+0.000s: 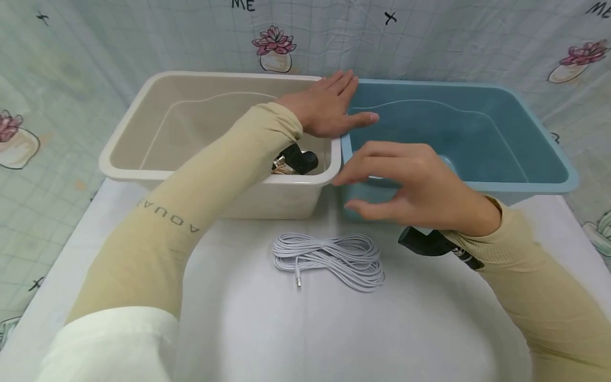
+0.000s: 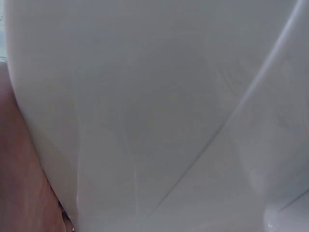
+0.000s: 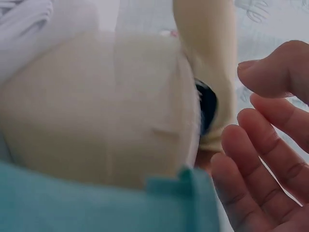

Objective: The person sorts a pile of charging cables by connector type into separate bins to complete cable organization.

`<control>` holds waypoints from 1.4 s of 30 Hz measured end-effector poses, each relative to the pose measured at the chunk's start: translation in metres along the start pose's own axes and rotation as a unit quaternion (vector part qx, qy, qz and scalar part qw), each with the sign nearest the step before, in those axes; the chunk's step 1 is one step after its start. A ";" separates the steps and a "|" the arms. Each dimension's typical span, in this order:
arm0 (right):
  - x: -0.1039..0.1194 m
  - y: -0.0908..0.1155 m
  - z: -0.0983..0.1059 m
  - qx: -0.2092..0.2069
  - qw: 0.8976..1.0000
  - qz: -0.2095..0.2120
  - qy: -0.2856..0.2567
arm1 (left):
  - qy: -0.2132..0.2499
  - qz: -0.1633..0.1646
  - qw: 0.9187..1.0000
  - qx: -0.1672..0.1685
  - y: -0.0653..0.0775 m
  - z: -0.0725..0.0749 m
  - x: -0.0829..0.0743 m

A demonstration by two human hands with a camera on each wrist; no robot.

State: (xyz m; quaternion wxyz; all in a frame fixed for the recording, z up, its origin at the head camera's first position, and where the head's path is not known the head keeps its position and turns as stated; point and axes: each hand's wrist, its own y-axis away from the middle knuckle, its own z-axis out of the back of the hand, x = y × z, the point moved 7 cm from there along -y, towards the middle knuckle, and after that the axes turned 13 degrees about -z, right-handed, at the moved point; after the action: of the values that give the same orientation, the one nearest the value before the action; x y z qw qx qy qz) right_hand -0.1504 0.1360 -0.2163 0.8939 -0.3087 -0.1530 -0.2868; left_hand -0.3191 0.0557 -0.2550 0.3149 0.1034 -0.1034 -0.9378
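Your left hand point(image 1: 329, 109) lies straight-fingered over the beige bin point(image 1: 267, 199); your right hand point(image 1: 415, 183), fingers loosely curved, holds nothing beside the blue bin point(image 1: 515, 188). Pulling either bin toward the near edge of the worktop point(image 1: 286, 339) could shove the white cable point(image 1: 329, 260) lying before them.

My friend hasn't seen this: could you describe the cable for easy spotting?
On the white table, find the beige bin and blue bin side by side. Nearer the viewer lies the cable. Unlike the smooth bins, it is looped white cord with a metal-tipped plug.
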 end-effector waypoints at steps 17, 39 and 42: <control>0.012 0.015 -0.041 0.027 0.999 0.013 -0.039 | -0.005 0.010 1.000 -0.007 -0.001 0.000 -0.003; -0.010 0.024 -0.085 0.076 0.995 -0.015 -0.061 | -0.007 0.010 1.000 -0.002 -0.004 -0.001 -0.001; -0.013 0.024 -0.087 0.083 0.995 -0.023 -0.056 | -0.003 0.014 1.000 0.000 -0.004 -0.001 0.000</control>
State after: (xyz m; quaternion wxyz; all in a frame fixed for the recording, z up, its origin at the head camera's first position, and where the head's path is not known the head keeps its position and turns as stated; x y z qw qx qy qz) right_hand -0.1376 0.1012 -0.2998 0.8996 -0.2456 -0.2327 -0.2761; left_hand -0.3213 0.0586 -0.2572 0.3276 0.0987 -0.1056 -0.9337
